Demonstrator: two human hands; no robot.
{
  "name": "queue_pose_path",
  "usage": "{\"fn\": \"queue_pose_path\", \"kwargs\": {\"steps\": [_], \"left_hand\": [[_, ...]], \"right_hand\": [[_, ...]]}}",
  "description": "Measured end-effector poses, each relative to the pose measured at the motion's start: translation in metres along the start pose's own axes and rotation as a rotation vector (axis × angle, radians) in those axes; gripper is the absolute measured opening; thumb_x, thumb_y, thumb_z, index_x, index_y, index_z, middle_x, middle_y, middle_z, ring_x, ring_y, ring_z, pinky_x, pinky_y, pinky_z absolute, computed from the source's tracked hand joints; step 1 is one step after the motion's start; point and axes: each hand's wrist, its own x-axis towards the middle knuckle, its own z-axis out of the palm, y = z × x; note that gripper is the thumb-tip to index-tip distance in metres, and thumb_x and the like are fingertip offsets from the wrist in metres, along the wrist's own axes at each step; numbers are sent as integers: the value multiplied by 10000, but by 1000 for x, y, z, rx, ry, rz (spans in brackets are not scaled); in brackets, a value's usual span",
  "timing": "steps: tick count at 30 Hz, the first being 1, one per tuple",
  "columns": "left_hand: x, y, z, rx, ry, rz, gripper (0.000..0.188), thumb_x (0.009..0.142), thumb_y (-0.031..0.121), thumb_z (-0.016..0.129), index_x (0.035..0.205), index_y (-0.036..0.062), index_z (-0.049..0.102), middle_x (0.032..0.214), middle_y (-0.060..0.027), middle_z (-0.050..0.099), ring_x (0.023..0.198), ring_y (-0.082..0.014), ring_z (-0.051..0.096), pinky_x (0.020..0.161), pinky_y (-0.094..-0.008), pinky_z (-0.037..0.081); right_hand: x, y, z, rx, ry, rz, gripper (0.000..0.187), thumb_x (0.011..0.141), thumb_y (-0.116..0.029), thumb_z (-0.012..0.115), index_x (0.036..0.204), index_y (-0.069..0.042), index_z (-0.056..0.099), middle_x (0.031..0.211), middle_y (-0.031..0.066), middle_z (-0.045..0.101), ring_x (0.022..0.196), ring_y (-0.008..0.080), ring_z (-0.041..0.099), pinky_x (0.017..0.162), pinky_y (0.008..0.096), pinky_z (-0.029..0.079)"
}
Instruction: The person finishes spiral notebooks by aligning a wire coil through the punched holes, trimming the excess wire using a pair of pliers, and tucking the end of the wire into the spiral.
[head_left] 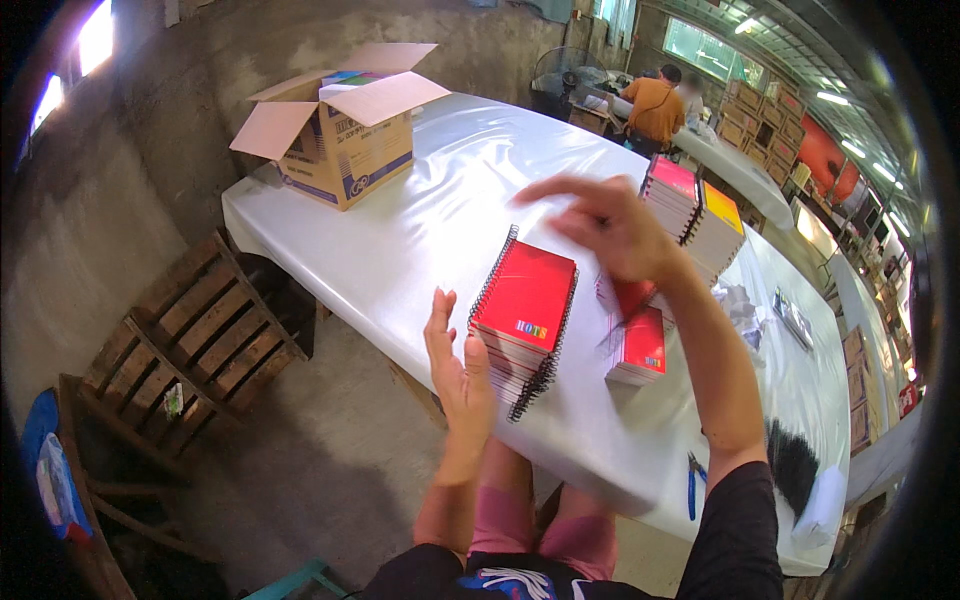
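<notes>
Rough grey wall [200, 150] backs our workplace, and before it stretches a large table [350, 250] under glossy white sheeting. Left of it on the floor leans a slatted wooden rack [205, 340]. Toward the table's far left corner we see a box [360, 155], flaps spread wide, with a colourful pack [348, 82] showing at its mouth. Beyond our right arm stand a pink-topped stack [672, 180] and a yellow-topped one [722, 205], side by side.

Straight before us, near the front edge, sits the red stack [525, 295] of notebooks. Its long axis runs away from us, far end slightly rightward; coils line both long sides, and the cover lettering faces us at the near right corner. Our left hand [460, 380] is upright beside its left, fingers extended, thumb apart; whether it touches, we cannot tell. Our right hand [620, 230], blurred, hangs above the table right of the stack, fingers loosely bent and parted. Its forearm partly blocks our view of a smaller red pile [638, 345]. Farther right lie black wires [790, 462] and blue pliers [692, 490].
</notes>
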Motion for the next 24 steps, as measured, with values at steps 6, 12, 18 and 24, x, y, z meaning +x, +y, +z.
{"fn": "queue_pose_path", "kwargs": {"steps": [6, 12, 18, 24], "left_hand": [[4, 3, 7, -6, -120, 66, 657, 968, 469, 375, 1359, -58, 350, 1355, -225, 408, 1259, -314, 400, 1043, -395, 301], [2, -23, 16, -3, -106, 244, 467, 988, 306, 414, 1309, -33, 424, 1330, -254, 440, 1212, -371, 456, 1006, -410, 355], [9, -26, 20, -70, 5, 210, 363, 993, 268, 426, 1169, -17, 565, 1236, -218, 544, 1125, -315, 547, 945, -361, 421], [6, -32, 25, -70, 5, 170, 414, 993, 328, 413, 1176, -14, 559, 1244, -181, 544, 1138, -259, 536, 949, -345, 409]], "right_hand": [[4, 4, 35, -60, 40, -296, 297, 814, -198, 669, 1090, -90, 652, 1036, 102, 665, 978, 224, 618, 902, 331, 415], [-72, 66, 86, 534, 616, 460, 462, 991, -352, 411, 1351, -63, 419, 1265, 127, 532, 1218, 196, 463, 1026, 305, 337], [-59, 57, 124, 901, 723, 480, 402, 978, -255, 468, 1329, -61, 440, 1140, 90, 550, 1038, 129, 519, 927, 259, 394], [-63, 65, 119, 869, 623, 558, 405, 977, -290, 479, 1317, -72, 457, 1108, 69, 532, 1002, 112, 501, 918, 250, 391]]}}
